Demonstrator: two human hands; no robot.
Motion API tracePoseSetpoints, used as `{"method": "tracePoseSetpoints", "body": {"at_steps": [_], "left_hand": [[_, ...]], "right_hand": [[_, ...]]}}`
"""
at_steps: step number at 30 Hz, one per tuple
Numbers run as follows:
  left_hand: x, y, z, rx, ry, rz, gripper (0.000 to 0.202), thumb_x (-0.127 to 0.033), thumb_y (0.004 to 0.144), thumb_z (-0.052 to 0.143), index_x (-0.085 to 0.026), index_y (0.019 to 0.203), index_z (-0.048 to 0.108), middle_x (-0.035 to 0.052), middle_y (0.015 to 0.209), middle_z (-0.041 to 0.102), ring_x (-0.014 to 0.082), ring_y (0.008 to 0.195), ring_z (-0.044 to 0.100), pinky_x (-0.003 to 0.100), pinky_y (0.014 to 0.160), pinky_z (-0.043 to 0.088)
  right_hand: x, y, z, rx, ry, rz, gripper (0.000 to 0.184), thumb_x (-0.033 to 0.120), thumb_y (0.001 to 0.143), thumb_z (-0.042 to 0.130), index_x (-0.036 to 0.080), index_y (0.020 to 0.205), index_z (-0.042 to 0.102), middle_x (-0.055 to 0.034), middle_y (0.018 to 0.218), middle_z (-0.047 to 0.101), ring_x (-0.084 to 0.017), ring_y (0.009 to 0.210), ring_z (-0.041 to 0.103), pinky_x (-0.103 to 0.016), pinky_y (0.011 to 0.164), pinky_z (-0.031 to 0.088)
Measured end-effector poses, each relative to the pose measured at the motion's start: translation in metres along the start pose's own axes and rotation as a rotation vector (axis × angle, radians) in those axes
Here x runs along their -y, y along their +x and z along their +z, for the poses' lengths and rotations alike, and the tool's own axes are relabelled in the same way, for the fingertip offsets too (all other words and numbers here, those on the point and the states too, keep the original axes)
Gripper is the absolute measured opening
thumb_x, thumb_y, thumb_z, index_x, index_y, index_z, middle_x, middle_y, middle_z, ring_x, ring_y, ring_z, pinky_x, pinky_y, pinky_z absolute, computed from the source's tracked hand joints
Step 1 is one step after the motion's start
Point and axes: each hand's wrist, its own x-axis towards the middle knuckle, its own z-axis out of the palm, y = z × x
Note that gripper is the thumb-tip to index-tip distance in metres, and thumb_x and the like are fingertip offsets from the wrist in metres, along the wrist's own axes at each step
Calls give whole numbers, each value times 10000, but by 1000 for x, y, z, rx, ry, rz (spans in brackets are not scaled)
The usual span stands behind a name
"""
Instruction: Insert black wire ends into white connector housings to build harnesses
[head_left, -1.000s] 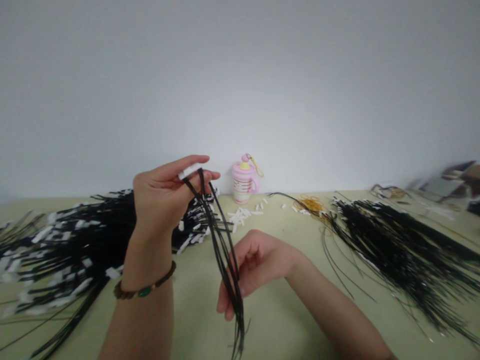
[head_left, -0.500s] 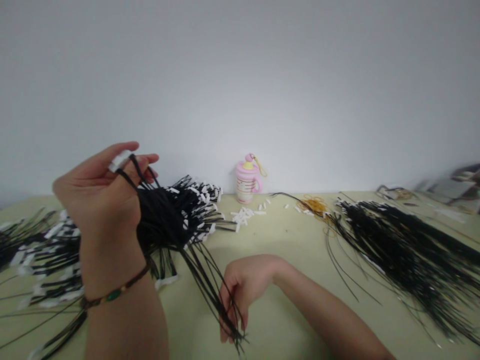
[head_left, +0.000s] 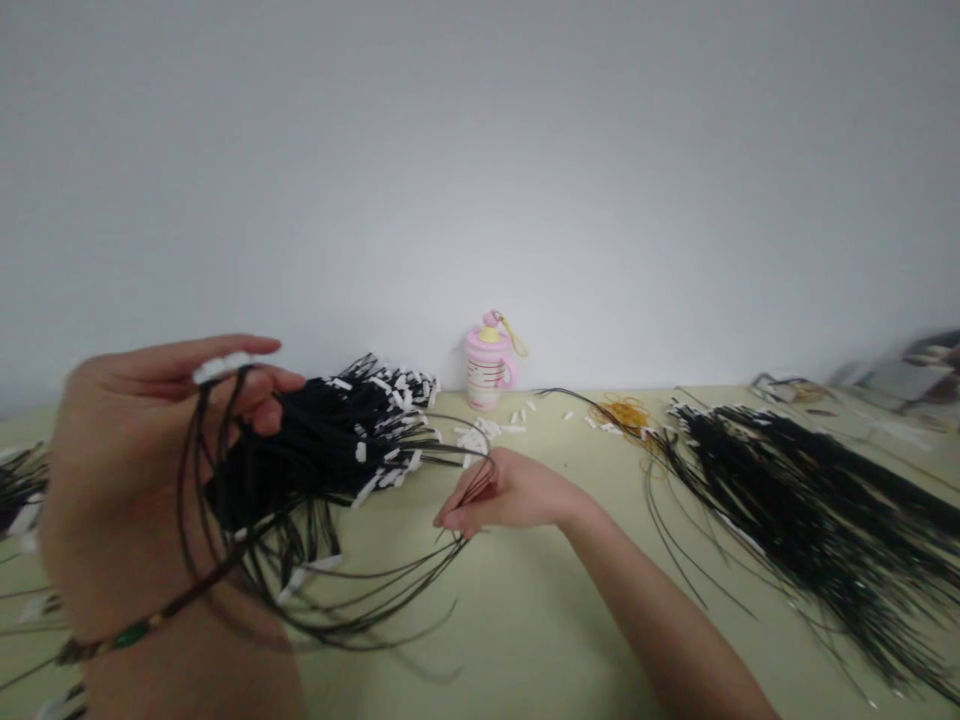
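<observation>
Seeing two hands on my feed. Left hand [head_left: 142, 470] has its fingers [head_left: 187, 355] curled shut round one looped black cord bunch [head_left: 196, 480], held above the worktop [head_left: 525, 620]; right hand [head_left: 504, 492] pinches the bunch's ends. Beyond: left cord pile [head_left: 330, 430], right cord pile [head_left: 795, 510], one pink-lidded mug [head_left: 487, 375] against the wall.

This is a plain workroom for handwork: a pale green surface [head_left: 525, 620] against a bare white wall [head_left: 480, 170] carries white-tipped black cords [head_left: 795, 520] and rubber bands [head_left: 622, 413].
</observation>
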Motion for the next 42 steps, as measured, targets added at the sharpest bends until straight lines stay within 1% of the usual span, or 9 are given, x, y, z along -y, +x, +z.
{"method": "tracePoseSetpoints", "body": {"at_steps": [4, 10, 15, 18, 21, 27, 37, 40, 42], "left_hand": [[-4, -10, 8, 423, -33, -36, 130, -222, 517, 845, -220, 610, 754, 54, 501, 665, 145, 288, 482, 251, 244, 350], [8, -4, 19, 343, 136, 31, 179, -327, 639, 828, -273, 800, 771, 4, 512, 664, 131, 373, 534, 268, 352, 425], [6, -2, 26, 352, 70, 34, 154, -319, 663, 806, -324, 811, 763, -14, 548, 678, 105, 387, 508, 236, 328, 375], [7, -5, 40, 563, 17, 0, 146, -338, 687, 787, -345, 830, 759, -9, 629, 721, 168, 481, 610, 284, 373, 480], [11, -12, 60, 753, 20, 14, 167, -342, 698, 785, -330, 864, 771, 5, 724, 753, 204, 615, 686, 322, 524, 583], [11, -19, 77, 778, -19, 60, 176, -243, 689, 795, -233, 864, 787, 39, 715, 752, 168, 639, 706, 228, 581, 582], [15, -30, 89, 893, 15, -56, 220, -234, 710, 765, -195, 927, 778, 41, 719, 754, 162, 645, 710, 191, 561, 563], [14, -31, 91, 780, -76, -81, 206, -210, 689, 783, -201, 894, 782, 28, 677, 742, 131, 609, 686, 167, 542, 535], [10, -26, 89, 574, -222, -70, 193, -158, 682, 783, -193, 871, 773, 18, 637, 727, 92, 545, 640, 140, 504, 498]], "right_hand": [[2, 0, -7, -5, 98, 49, 578, 586, 818, 560, 57, 1007, 692, -51, 659, 655, -116, 541, 610, -234, 551, 500], [8, -10, -11, 2, -158, 111, 239, 297, 817, 653, 86, 890, 739, -99, 773, 726, -133, 702, 666, -205, 658, 490], [26, -30, -34, 580, -178, 2, 652, 315, 499, 886, 186, 1112, 706, -81, 1167, 695, -153, 985, 663, -201, 840, 487], [27, -29, -36, 412, -13, -64, 879, 325, 472, 896, 173, 1281, 588, -150, 1370, 555, -204, 1183, 586, -266, 948, 472], [24, -18, -21, 217, 300, -140, 816, 348, 562, 868, 149, 1290, 560, -188, 1374, 536, -211, 1206, 577, -283, 931, 488], [26, -3, 9, 154, 685, -195, 392, 359, 781, 728, 100, 1067, 660, -131, 949, 732, -156, 848, 709, -290, 802, 543], [30, -1, 28, 167, 861, -199, 347, 397, 728, 763, 108, 906, 693, -49, 739, 725, -135, 663, 706, -252, 663, 560], [26, -2, 27, 167, 692, -124, 286, 368, 774, 717, 99, 868, 689, -34, 698, 711, -115, 644, 689, -228, 665, 544], [17, 1, 24, 207, 471, 1, 211, 304, 817, 667, 99, 866, 681, -19, 692, 700, -88, 643, 675, -195, 682, 526]]}}
